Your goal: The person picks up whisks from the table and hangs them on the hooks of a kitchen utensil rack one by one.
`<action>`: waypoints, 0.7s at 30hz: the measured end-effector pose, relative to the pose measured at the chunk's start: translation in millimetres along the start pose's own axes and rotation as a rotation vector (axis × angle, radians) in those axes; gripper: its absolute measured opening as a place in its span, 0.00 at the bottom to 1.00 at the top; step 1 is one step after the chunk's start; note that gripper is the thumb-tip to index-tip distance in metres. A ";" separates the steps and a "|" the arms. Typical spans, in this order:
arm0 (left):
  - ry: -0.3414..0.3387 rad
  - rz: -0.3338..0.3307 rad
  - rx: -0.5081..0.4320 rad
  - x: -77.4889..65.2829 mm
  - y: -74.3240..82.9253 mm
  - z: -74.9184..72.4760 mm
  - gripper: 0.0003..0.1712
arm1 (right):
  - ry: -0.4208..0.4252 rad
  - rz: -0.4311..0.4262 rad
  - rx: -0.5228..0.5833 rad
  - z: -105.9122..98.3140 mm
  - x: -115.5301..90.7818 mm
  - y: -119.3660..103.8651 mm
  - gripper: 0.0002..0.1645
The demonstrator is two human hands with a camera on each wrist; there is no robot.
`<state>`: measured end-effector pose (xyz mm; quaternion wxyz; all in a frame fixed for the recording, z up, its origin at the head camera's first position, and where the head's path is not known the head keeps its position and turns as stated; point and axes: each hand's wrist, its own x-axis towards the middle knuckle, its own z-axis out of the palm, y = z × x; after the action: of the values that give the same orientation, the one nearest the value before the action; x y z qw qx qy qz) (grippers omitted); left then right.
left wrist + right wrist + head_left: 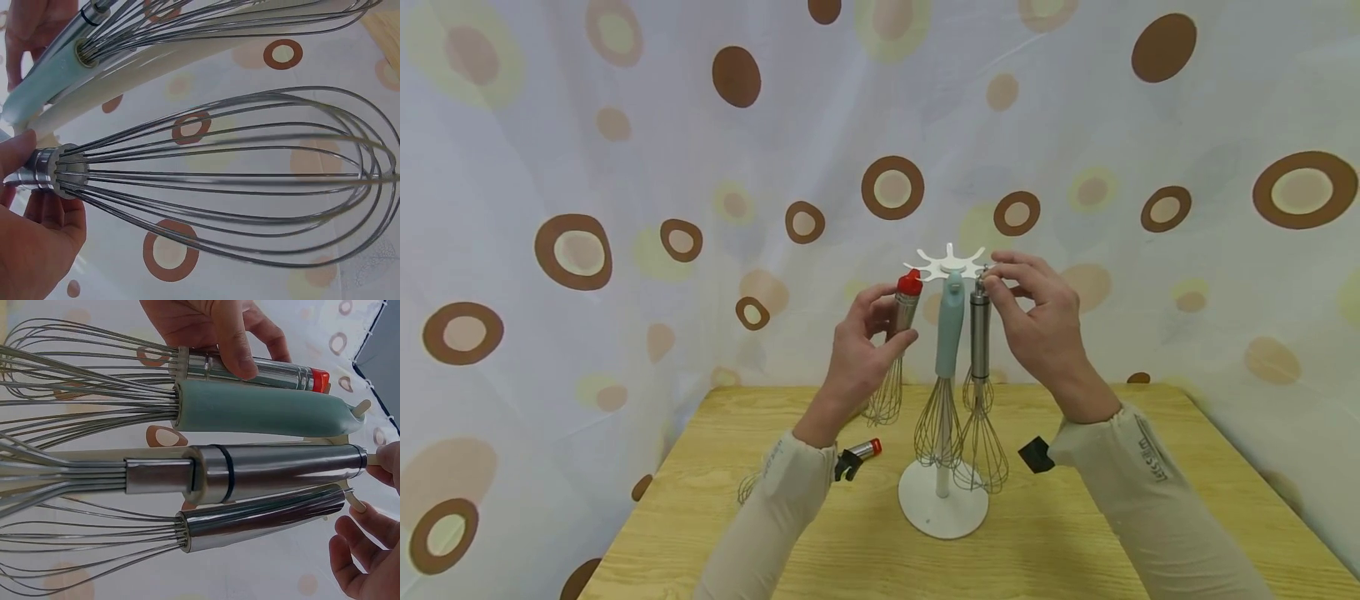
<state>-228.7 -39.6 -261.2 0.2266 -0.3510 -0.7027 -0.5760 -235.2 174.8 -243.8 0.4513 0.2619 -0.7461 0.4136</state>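
Left of the white stand (942, 518), the left hand (863, 354) pinches a red-tipped whisk (906, 310), best kept upright. At its right, the right hand (1043, 325) pinches prongs (355, 499), ideally steadying it

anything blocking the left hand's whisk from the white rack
Nothing visible: the red-tipped whisk in the left hand has its end by the white rack; the teal whisk hangs to the right, not between.

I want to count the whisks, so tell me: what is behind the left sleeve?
Beyond the left sleeve, a red-tipped metal handle shows on one side and whisk wires on the other. What lies between, and whether they join, is covered.
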 end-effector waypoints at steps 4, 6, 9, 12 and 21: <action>0.006 0.008 0.037 0.2 2.1 0.8 0.28 | -0.001 -0.004 0.003 0.5 -0.4 0.4 0.08; 0.010 0.022 0.064 1.4 3.6 0.8 0.29 | -0.001 -0.010 0.005 0.5 0.0 0.1 0.08; 0.013 0.043 0.094 3.4 4.6 0.5 0.29 | -0.001 -0.014 0.003 0.3 0.7 -0.3 0.08; 0.017 0.054 0.110 5.4 -3.2 0.4 0.30 | -0.001 -0.011 -0.003 -0.1 0.9 -0.7 0.08; 0.015 0.092 0.133 8.5 -30.7 -1.4 0.33 | -0.005 0.003 -0.007 -1.3 0.3 -1.3 0.08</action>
<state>-257.5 -41.7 -274.6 0.2809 -0.3629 -0.7209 -0.5194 -233.7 175.3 -242.7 0.4499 0.2604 -0.7489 0.4111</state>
